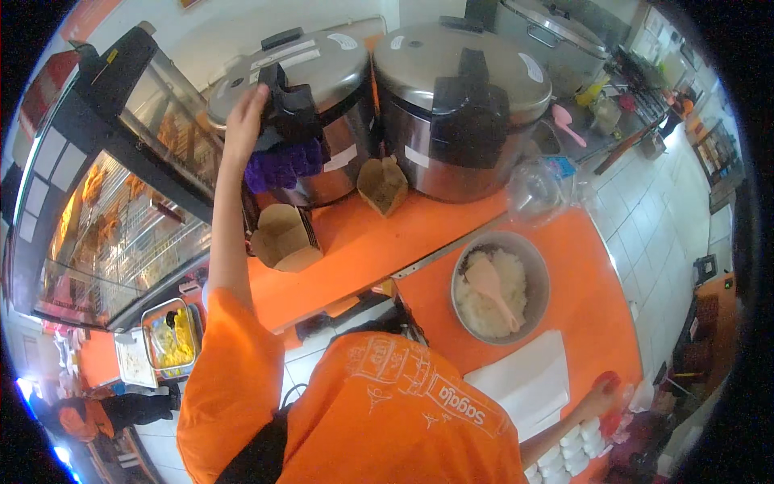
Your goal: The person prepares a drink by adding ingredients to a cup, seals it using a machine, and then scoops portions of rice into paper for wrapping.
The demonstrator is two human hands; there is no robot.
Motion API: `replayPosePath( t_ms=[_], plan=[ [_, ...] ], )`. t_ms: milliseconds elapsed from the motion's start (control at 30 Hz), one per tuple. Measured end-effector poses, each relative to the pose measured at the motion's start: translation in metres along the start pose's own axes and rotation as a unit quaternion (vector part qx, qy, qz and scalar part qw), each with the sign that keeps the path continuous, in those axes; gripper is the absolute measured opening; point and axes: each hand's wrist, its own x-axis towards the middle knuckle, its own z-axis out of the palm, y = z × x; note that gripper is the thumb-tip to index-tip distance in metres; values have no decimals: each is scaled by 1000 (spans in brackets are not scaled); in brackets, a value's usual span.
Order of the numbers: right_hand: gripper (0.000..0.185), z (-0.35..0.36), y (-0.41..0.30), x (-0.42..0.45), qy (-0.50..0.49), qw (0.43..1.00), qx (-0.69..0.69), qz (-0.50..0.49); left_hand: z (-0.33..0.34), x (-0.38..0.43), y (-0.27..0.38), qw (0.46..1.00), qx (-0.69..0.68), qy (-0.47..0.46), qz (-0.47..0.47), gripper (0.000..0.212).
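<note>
My left hand (243,118) reaches up to the left rice cooker (338,145), its fingers at the black lid handle (273,78). The thumb is hidden. The cooker's steel lid (326,57) is down, and a purple cloth (284,166) hangs below the handle. Far to the right, my right hand (598,400) has its fingers on a red object (606,380), too blurred to name. Between my arms stands a round metal pot (541,290) of cooked white rice (505,272). A pale pink rice paddle (484,281) lies on the rice.
Brown paper boxes (287,242) stand before the cookers, including the second rice cooker (450,175). A glass food warmer (121,242) is at left. White paper (526,381) lies on the orange counter (580,266), with clear plastic bags (535,190) behind. Another person (91,418) stands lower left.
</note>
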Motion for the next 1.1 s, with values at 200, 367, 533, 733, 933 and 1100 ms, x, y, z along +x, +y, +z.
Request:
replayPosePath(
  t_ms=[200,367,533,733,933,1100],
  plan=[
    [40,21,31,17,105,991,81,20,-19,63,1,981,-185,-2,-51,64],
    [43,24,-63,3,70,992,108,-12,-36,77,56,980,-200,-4,9,61],
    [45,14,-71,8,51,997,51,-15,-37,64,51,981,-195,-18,0,58],
    [40,5,-159,-23,18,990,130,-60,-10,-5,17,999,15,-39,33,61],
    [21,-4,-366,-98,-150,933,218,-245,80,-147,73,931,-222,-258,134,69],
    [15,15,-407,-115,-345,882,231,-222,139,-197,26,706,-535,-440,-147,84]
  ],
)
